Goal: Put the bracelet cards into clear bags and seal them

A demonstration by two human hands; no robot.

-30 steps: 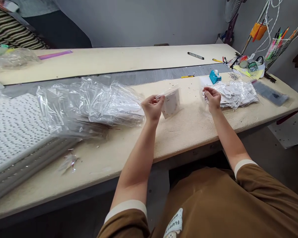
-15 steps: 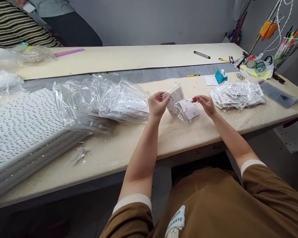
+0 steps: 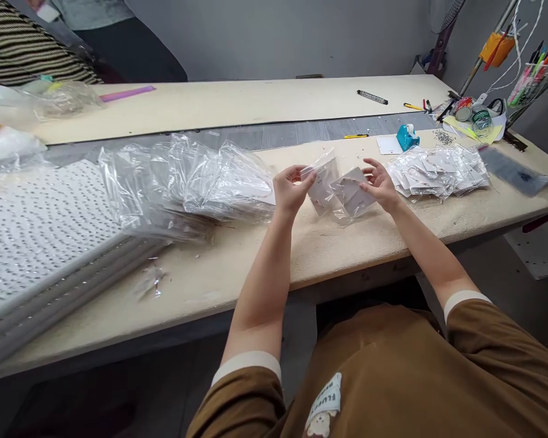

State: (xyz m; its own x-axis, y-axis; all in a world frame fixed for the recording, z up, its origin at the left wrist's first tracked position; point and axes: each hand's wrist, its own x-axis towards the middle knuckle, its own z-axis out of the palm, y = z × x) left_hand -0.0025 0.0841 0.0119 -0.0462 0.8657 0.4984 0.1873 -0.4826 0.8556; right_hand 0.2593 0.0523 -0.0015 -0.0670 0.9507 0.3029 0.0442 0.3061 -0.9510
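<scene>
My left hand [image 3: 293, 190] is closed in a pinch on the top edge of a clear plastic bag [image 3: 323, 190], with a pale card inside it. Beside it, my right hand [image 3: 380, 185] grips the right edge of a white card [image 3: 358, 201], its thumb in front and some fingertips raised. Small reddish marks or pieces show on this card, too small to name. Clear film surrounds its lower part; I cannot tell whether one packet or more is there. Both hands are just above the cream tabletop [image 3: 319, 261].
At left lie a heap of clear bags [image 3: 187, 182] and stacked white sheets with shiny dots [image 3: 41, 225]. Bagged cards [image 3: 438, 173] are piled at right, near a blue tape dispenser [image 3: 407, 138] and a dark-filled flat bag [image 3: 516, 170]. Another person [image 3: 119, 42] stands beyond the table.
My right hand has closed on the white card and raised and tilted it; before, its fingers hovered at the card's edge. My left hand still holds its bag in nearly the same place.
</scene>
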